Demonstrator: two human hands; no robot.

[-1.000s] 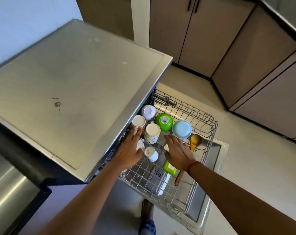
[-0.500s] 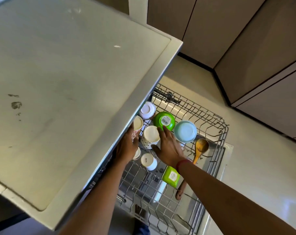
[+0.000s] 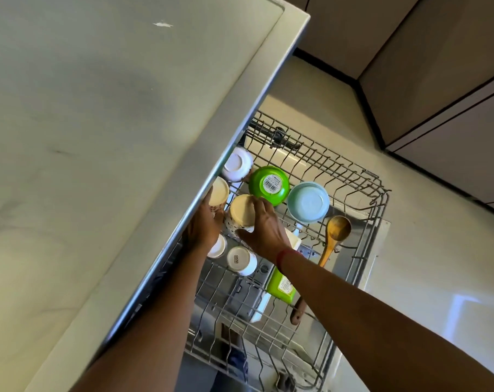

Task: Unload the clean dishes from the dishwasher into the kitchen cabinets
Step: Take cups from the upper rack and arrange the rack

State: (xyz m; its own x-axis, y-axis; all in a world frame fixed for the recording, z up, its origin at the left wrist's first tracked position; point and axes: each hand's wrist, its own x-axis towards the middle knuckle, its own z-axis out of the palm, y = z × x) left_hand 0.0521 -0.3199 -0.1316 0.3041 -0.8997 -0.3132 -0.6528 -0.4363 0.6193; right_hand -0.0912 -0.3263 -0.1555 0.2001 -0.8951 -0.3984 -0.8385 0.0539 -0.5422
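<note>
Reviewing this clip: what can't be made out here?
Head view:
- Left hand: fingers partly under the dishwasher top; grip on the half-hidden cup unclear.
- Spotted cup: side covered by right hand.
- Rack: left side hidden by that top.
- Green bowl label: too small to read.
- Wooden spoon: handle's middle behind the right forearm.

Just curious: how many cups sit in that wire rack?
5: white upturned cup at the back; cream cup in left hand; dotted cream cup in right hand; small white cup and SISTA-marked white cup nearest. The grey countertop may hide more.
</note>
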